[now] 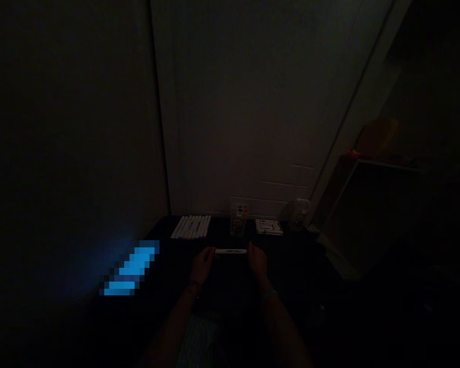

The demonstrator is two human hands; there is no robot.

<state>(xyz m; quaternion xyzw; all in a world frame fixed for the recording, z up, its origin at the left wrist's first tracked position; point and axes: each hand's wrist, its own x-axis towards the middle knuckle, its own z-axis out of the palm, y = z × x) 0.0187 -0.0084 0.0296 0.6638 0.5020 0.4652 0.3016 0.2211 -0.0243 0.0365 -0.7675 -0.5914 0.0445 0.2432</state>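
A white marker (pixel 231 251) with dark print lies level between my two hands, above the dark table. My left hand (pixel 203 263) pinches its left end, and my right hand (pixel 257 260) pinches its right end. Behind them stands a clear plastic case (pixel 239 220) with a few coloured marker ends showing in it. To the left, several white markers (pixel 191 227) lie side by side in a row. A stack of white markers (pixel 269 227) with a printed label lies to the right of the case.
Another clear case (pixel 299 213) stands at the back right of the dark table (pixel 230 286). A glowing blue, pixelated screen (pixel 132 268) is on the left. Behind the table rises a pale panel (pixel 253 112). A cabinet (pixel 379 204) stands at right; the room is very dim.
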